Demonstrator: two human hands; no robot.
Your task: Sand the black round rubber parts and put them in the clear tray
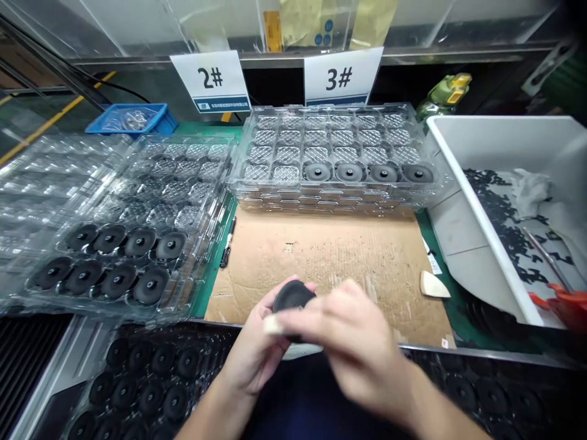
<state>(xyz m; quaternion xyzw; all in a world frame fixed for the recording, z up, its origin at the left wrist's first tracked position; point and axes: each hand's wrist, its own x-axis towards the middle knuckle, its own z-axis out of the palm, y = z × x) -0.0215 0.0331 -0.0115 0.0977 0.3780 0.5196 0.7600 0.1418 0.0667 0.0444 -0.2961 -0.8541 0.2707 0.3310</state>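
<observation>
Both hands meet at bottom centre of frame: left hand (257, 351) pinches a round black disc (292, 297), tilted w/ its face toward upper left; no long axis. Right hand (353, 342), blurred, fingers curled over disc's lower edge. Matte, dark, dished. Signs at top read "2#" (210, 78) & "3#" (340, 77).

Green-matted workbench (440, 244), cardboard sheet (321, 256) on top; clear screen (137, 24) behind (signs 2#, 3#).

"2#" on left sign (210, 80); "3#" on right sign (342, 76)
</observation>
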